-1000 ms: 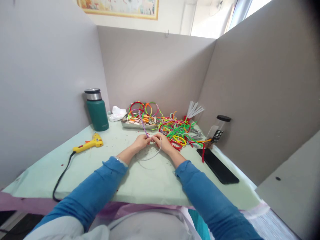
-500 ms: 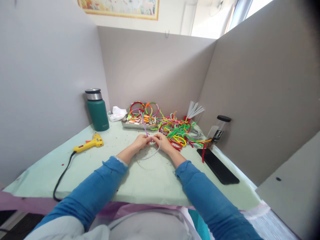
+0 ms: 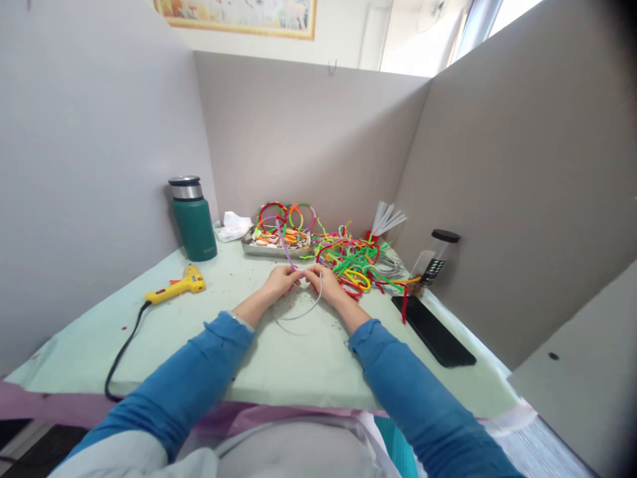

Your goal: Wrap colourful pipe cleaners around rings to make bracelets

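Over the middle of the table, my left hand and my right hand meet with their fingertips pinched. A purple pipe cleaner sticks up from between them, its lower end at the fingertips. A thin white hoop hangs below, curving from my right hand round toward the left. Both hands grip at the spot where the pipe cleaner meets the hoop. The fingers partly hide that join, so how far the pipe cleaner goes round the hoop cannot be seen.
Behind the hands stands a metal tray of small pieces, with colourful wrapped hoops on it. A heap of pipe cleaners lies to the right, near a black phone. Leftward are a yellow glue gun and a green bottle.
The purple pipe cleaner's upper end has tilted slightly left. The white hoop has shifted a little, and the fingertips have moved slightly at the join.
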The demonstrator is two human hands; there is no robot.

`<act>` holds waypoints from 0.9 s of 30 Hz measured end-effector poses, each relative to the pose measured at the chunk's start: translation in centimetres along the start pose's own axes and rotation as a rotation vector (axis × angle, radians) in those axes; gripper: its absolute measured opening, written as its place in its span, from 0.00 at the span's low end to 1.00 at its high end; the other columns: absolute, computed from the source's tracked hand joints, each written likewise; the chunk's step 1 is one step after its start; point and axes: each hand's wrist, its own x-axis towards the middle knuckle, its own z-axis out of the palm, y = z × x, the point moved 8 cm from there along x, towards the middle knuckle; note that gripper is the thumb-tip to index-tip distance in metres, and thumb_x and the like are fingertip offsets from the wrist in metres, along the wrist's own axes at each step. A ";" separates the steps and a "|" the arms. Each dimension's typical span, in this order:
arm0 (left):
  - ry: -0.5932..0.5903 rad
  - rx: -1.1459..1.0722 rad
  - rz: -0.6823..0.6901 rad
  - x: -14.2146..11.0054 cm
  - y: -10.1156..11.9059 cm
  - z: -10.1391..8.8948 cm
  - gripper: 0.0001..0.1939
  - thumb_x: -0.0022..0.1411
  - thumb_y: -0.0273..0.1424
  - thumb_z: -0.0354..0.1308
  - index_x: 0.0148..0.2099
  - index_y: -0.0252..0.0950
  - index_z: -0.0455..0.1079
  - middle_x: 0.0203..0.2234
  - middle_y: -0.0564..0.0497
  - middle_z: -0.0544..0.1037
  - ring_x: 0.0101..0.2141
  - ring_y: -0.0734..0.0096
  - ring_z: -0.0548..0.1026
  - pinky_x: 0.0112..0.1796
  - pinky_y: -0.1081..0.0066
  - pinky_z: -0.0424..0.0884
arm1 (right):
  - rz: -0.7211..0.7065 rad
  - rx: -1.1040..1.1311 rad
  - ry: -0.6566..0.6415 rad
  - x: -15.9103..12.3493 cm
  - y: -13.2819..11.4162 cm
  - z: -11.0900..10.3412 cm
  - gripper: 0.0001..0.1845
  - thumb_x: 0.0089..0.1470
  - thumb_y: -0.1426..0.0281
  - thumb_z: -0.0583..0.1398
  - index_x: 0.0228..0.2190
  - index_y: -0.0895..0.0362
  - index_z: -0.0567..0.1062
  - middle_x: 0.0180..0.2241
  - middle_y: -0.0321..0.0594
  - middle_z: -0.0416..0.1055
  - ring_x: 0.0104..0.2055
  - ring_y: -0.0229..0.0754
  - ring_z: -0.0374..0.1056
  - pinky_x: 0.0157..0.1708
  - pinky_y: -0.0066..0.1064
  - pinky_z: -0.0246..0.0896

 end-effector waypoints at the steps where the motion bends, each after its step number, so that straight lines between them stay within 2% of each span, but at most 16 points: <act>1: -0.014 -0.009 0.005 0.0 0.1 0.1 0.15 0.56 0.40 0.54 0.29 0.32 0.67 0.10 0.58 0.62 0.10 0.82 0.56 0.15 0.77 0.50 | 0.004 0.011 0.000 0.0 0.0 0.0 0.17 0.47 0.57 0.58 0.23 0.59 0.68 0.13 0.30 0.59 0.15 0.31 0.53 0.17 0.24 0.48; 8: -0.067 -0.033 0.037 -0.1 0.7 0.4 0.13 0.53 0.37 0.57 0.29 0.31 0.68 0.12 0.58 0.61 0.14 0.83 0.56 0.17 0.78 0.49 | 0.018 0.075 0.013 0.0 0.3 -0.1 0.16 0.46 0.57 0.58 0.23 0.58 0.67 0.12 0.29 0.58 0.15 0.32 0.53 0.15 0.25 0.47; 17: -0.025 -0.018 -0.018 -0.4 0.7 0.1 0.18 0.51 0.43 0.57 0.23 0.32 0.66 0.09 0.60 0.56 0.13 0.83 0.52 0.17 0.77 0.46 | -0.004 0.041 -0.006 0.2 0.6 0.1 0.17 0.47 0.57 0.57 0.23 0.59 0.67 0.13 0.29 0.58 0.15 0.31 0.53 0.17 0.24 0.47; 22: -0.030 -0.039 -0.068 -0.3 0.2 0.1 0.16 0.51 0.42 0.58 0.24 0.32 0.65 0.10 0.59 0.59 0.12 0.83 0.53 0.16 0.77 0.47 | -0.012 0.040 -0.018 0.1 0.4 0.1 0.17 0.46 0.56 0.58 0.23 0.59 0.68 0.13 0.30 0.59 0.16 0.31 0.53 0.17 0.24 0.47; 27: -0.012 -0.034 -0.036 0.0 -0.1 0.1 0.15 0.53 0.40 0.57 0.26 0.32 0.66 0.13 0.57 0.65 0.12 0.84 0.55 0.15 0.78 0.49 | -0.001 0.040 0.003 0.3 0.8 0.0 0.17 0.46 0.56 0.58 0.23 0.59 0.68 0.12 0.29 0.58 0.15 0.31 0.53 0.16 0.24 0.46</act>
